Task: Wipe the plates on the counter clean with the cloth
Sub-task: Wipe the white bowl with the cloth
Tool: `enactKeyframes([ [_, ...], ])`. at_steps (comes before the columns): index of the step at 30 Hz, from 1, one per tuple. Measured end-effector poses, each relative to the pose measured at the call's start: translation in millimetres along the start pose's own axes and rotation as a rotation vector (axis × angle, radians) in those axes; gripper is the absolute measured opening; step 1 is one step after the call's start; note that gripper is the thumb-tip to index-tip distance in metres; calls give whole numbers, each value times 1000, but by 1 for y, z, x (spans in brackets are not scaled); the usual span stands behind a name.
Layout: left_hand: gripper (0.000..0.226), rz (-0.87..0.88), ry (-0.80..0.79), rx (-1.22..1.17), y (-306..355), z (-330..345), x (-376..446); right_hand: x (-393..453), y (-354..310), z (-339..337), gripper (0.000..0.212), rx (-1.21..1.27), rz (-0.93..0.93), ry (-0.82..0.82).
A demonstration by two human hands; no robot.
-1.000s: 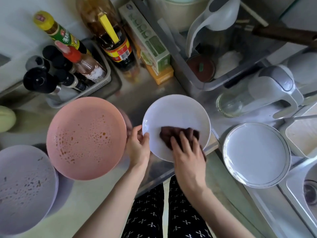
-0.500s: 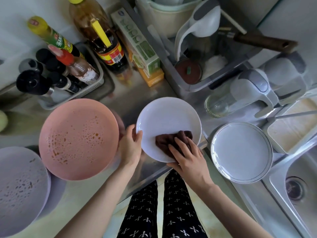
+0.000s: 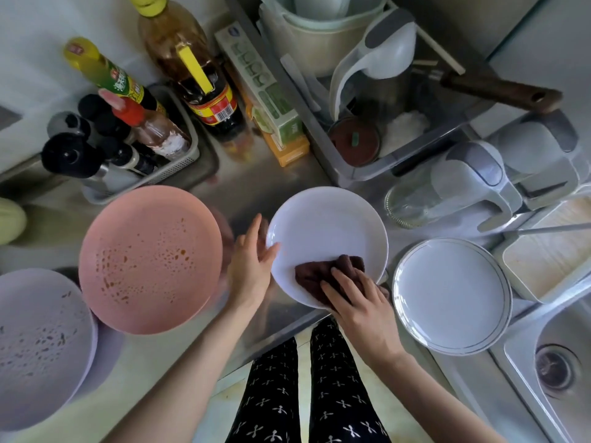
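- The right hand [image 3: 361, 302] lies flat on a dark brown cloth [image 3: 323, 273], with its fingers straight and a little spread, and pushes the cloth down.
- The cloth is under the fingers, inside the white plate [image 3: 323, 231], on the part of the plate closest to the person.
- The left hand [image 3: 252, 263] is just to the left of the right hand. Its fingers are straight and close together. The thumb touches the left rim of the white plate, and the fingers go along the outside of that rim.
- The white plate sits between the two hands on the shiny metal counter [image 3: 265, 187], close to the counter's edge.
- A pink plate [image 3: 150, 260] is just to the left of the left hand. It has brown spots on it.
- A pale purple plate [image 3: 41, 343] is farther left, past the pink plate. It has dark specks on it.
- A white plate with a thin line round its rim [image 3: 451, 295] is just to the right of the right hand. It looks clean.
- Past the hands, at the back, stand sauce bottles in a small basket [image 3: 179, 164].
- A sink [image 3: 563, 362] is far to the right of the right hand.
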State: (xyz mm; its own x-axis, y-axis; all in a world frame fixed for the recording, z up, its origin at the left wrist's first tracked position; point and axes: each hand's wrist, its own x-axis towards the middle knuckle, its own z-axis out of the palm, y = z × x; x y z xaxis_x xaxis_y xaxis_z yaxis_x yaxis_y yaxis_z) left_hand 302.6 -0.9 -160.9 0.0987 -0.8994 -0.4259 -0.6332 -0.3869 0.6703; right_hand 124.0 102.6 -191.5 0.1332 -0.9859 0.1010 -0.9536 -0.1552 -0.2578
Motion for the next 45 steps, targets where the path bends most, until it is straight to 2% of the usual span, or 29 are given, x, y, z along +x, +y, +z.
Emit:
enactKeyframes([
  [3,74,-112,-40,-294,3,7,-36,2,-23,6,46,50,99,7],
  [6,64,-157,-5,-460,-3,12,-52,4,-48,14,44,132,167,-25],
  [9,59,-105,40,-306,-10,0,-36,3,-52,15,44,154,100,-30],
  [13,58,78,-49,-26,-11,-16,-1,4,-21,5,45,93,-43,-3],
  [15,55,70,-39,-54,-5,-16,7,8,-7,2,45,63,-57,8],
  [18,57,-83,52,-80,-5,-6,-11,11,-14,3,48,62,14,-4],
  [22,57,-152,32,-307,-11,11,-58,9,-53,13,46,129,130,-27],
  [25,58,-93,86,-206,-18,4,-49,4,-56,14,45,161,31,-28],
  [29,57,-34,48,-123,-15,-9,-29,6,-12,-1,38,114,-130,-33],
  [33,58,-54,51,-30,-17,-7,-25,15,15,-17,47,49,-159,-170],
  [37,58,-67,72,-38,-18,-6,-25,25,27,-38,35,73,-67,-179],
  [40,56,-45,38,-17,-18,-9,-25,28,23,-57,29,92,90,-142],
  [42,44,10,23,55,-11,-13,-28,30,13,-67,26,262,241,-75],
  [45,44,70,97,287,-2,-21,-45,36,-8,-83,16,776,507,-69],
])
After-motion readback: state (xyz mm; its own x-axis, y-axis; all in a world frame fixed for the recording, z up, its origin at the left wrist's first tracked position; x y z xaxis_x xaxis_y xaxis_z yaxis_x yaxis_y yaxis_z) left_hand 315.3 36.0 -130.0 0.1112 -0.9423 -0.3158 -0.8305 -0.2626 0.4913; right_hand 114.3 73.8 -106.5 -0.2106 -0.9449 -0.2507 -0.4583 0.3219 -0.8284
